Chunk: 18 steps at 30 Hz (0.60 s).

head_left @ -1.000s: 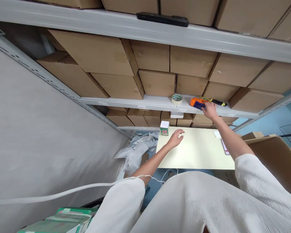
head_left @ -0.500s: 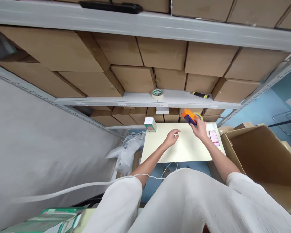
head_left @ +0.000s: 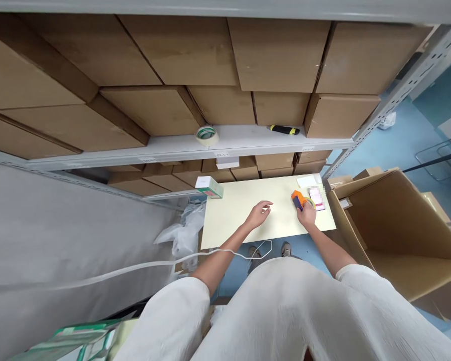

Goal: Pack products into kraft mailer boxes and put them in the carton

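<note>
Over the middle of the pale table [head_left: 233, 220] is my left hand [head_left: 259, 214], its fingers apart and holding nothing. My right hand [head_left: 306, 214] is wrapped round an orange and purple tape dispenser [head_left: 297, 199] with a yellow-edged roll, low over the table's right part. Just beyond that hand lies a phone [head_left: 317, 197], partly blurred, with a white sheet [head_left: 306, 181] behind it. A small white and green box [head_left: 209, 187] stands at the table's back left corner.
A shelf [head_left: 244, 136] full of cardboard boxes rises behind the table, bearing a tape roll [head_left: 206, 135] and a black and yellow cutter [head_left: 283, 130]. Right stands an open carton [head_left: 409, 225]. Plastic bags [head_left: 188, 233] lie left; a white cable [head_left: 146, 264] crosses my left forearm.
My right hand has lowered the tape dispenser towards the table, near the phone. My left hand stays empty over the table. The view has shifted right and down.
</note>
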### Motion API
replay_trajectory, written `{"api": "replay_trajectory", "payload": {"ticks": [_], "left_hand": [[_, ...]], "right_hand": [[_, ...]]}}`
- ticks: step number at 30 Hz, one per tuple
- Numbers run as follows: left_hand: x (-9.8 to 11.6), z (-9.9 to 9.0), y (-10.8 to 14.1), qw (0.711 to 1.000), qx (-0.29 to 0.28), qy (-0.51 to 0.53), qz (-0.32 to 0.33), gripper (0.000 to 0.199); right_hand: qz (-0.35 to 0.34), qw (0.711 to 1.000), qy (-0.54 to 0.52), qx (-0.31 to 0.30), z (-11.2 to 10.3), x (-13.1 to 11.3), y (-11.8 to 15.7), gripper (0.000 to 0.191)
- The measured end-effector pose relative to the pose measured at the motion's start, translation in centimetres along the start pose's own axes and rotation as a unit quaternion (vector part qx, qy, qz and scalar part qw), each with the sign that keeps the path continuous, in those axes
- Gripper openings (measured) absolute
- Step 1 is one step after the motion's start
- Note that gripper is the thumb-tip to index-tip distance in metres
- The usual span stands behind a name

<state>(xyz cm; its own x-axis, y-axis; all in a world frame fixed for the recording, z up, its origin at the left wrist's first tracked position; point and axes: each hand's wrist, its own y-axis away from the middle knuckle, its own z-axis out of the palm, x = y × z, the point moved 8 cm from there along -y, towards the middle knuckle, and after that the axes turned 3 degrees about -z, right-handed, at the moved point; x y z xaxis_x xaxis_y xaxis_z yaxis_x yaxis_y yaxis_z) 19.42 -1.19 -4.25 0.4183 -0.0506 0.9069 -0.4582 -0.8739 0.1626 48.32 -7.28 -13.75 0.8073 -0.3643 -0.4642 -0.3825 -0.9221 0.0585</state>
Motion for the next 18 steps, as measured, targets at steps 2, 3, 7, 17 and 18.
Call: {"api": "replay_trajectory", "payload": {"ticks": [2,3,7,17,18], "left_hand": [[0.0,0.6,0.0,1.0,-0.007,-0.006,-0.004,0.029],[0.0,0.8,0.0,1.0,-0.011,-0.01,-0.007,0.029],[0.1,1.3,0.0,0.999,-0.023,-0.026,-0.013,0.029],[-0.2,1.1,0.2,0.998,-0.05,-0.043,-0.015,0.028],[-0.4,0.9,0.3,0.998,-0.054,-0.041,-0.017,0.029]], "right_hand": [[0.009,1.0,-0.004,0.017,0.7,1.5,0.5,0.018],[0.014,1.0,-0.003,0.023,0.9,2.1,0.8,0.017],[0.041,0.999,0.005,0.027,1.9,3.6,1.7,0.019],[0.122,0.992,-0.004,-0.041,3.7,3.1,3.3,0.03],[0.123,0.991,0.003,-0.046,3.6,3.0,3.5,0.032]]}}
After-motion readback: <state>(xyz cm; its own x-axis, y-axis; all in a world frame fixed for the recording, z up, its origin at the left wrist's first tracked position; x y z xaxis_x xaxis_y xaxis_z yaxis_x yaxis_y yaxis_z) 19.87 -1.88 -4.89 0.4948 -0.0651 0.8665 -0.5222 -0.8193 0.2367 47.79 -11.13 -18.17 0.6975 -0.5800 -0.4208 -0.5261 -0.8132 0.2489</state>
